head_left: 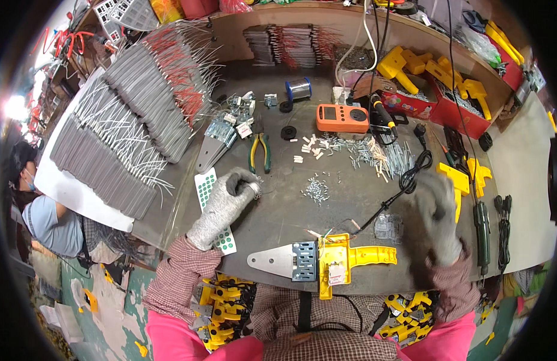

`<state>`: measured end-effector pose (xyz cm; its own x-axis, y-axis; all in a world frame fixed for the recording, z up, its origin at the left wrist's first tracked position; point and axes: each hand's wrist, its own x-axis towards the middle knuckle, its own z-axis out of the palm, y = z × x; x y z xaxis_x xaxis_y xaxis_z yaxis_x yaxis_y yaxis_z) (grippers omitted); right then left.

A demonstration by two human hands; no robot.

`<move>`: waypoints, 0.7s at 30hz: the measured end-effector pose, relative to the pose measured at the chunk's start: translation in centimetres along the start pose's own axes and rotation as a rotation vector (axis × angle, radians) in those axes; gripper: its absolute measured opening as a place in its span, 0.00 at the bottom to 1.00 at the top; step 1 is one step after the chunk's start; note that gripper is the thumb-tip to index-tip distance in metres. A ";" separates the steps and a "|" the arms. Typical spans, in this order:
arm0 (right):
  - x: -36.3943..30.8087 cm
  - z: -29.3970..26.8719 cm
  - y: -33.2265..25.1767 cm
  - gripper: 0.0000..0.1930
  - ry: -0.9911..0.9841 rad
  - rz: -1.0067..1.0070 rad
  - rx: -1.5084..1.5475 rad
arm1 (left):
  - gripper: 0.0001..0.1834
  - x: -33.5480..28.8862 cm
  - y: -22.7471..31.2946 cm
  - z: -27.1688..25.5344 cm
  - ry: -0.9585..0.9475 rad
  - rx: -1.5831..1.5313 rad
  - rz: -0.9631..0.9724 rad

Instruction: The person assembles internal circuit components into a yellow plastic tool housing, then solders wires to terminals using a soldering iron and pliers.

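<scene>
My left hand [231, 194], in a grey glove, is held over the bench left of centre, just below green-and-yellow pliers [259, 153]. Its fingers curl into a pinch; whatever they hold is too small to make out. A sheet of green round stickers [225, 242] runs beneath that wrist. My right hand [438, 207], gloved too, is smeared by motion beside the black power cord [405, 182]. Close to me lies an open yellow plastic handle housing [372, 256], joined to a perforated metal bracket [304, 262] and a pointed metal plate [272, 262]. Thin wires and the cord enter the housing.
Small screws [316, 190] and white ceramic pieces lie mid-bench, before an orange meter [342, 118] and a solder spool [299, 89]. Bundled grey strips with wires [104, 165] cover the left side. Red bins [459, 108] hold yellow housings. A green electric screwdriver [482, 234] stands at right.
</scene>
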<state>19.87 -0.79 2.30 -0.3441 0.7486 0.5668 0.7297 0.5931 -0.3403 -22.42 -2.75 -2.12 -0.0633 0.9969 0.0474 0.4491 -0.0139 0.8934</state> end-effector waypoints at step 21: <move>11.6 9.6 10.6 0.31 -0.141 0.015 -0.074 | 0.16 -0.2 -0.3 1.2 -0.009 -0.045 -0.073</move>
<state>17.95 17.01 -1.97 -0.4087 0.7942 0.4497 0.7750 0.5622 -0.2886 -21.50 -2.82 -2.92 -0.0866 0.9960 -0.0224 0.4027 0.0555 0.9136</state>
